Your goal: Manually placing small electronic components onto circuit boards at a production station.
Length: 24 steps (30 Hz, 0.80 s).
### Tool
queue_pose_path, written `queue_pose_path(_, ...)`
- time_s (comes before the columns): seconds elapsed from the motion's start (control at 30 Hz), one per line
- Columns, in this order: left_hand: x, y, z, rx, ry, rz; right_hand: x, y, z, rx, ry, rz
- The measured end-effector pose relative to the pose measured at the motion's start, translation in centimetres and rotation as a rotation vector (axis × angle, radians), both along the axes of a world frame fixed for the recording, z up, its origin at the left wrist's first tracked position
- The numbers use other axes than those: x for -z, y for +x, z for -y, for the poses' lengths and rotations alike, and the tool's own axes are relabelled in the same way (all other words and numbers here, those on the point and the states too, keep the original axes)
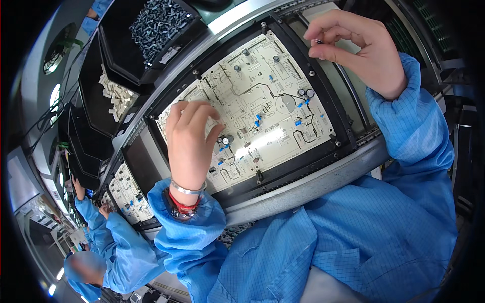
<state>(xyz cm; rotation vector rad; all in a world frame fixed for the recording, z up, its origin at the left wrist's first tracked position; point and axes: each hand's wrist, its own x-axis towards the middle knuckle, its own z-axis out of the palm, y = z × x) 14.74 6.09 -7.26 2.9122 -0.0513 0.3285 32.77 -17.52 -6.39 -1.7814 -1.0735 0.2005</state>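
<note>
My left hand (pixel 189 139) is over the left part of a pale circuit board (pixel 275 144), its fingers curled and thumb drawn toward them. Whatever lies at its fingertips is too small to make out. Beyond the board's far right corner, my right hand (pixel 361 53) is raised, pinching a small dark electronic component (pixel 317 41) between thumb and forefinger. The board sits in a black frame (pixel 328 96). Blue parts, black round capacitors (pixel 305 93) and other small components stand on it.
Black bins at the upper left hold dark components (pixel 159 30) and white connectors (pixel 115 96). A metal rail (pixel 308 179) runs along the near side. Farther left, a co-worker in blue (pixel 126 252) has hands by another circuit board (pixel 127 189).
</note>
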Motion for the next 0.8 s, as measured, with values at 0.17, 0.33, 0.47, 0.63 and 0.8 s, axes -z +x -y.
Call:
queue_pose_path(0.17, 0.1, -1.1, -1.2, 0.066, -0.109, -0.073, 0.6, -0.1, 0.0, -0.144, 0.043, 0.083)
queue_pose_path(0.33, -2.5, -0.6, -5.3, 0.065, -0.259, 0.021, 1.3, -0.3, 0.2, -0.063, 0.032, 0.137)
queue_pose_path(0.47, -2.4, -0.3, -13.8, -0.476, -0.336, 0.385, 0.5, -0.6, 0.0, -0.058, 0.034, 0.111)
queue_pose_path(0.63, -0.5, 1.4, -19.7, -0.498, -0.189, 0.095, 1.3, -0.2, -0.2, -0.050, 0.013, 0.112)
queue_pose_path(0.8, 0.0, 3.0, -19.4, -0.484, 0.011, 0.113, 2.3, 1.1, -0.4, -0.052, -0.031, -0.099)
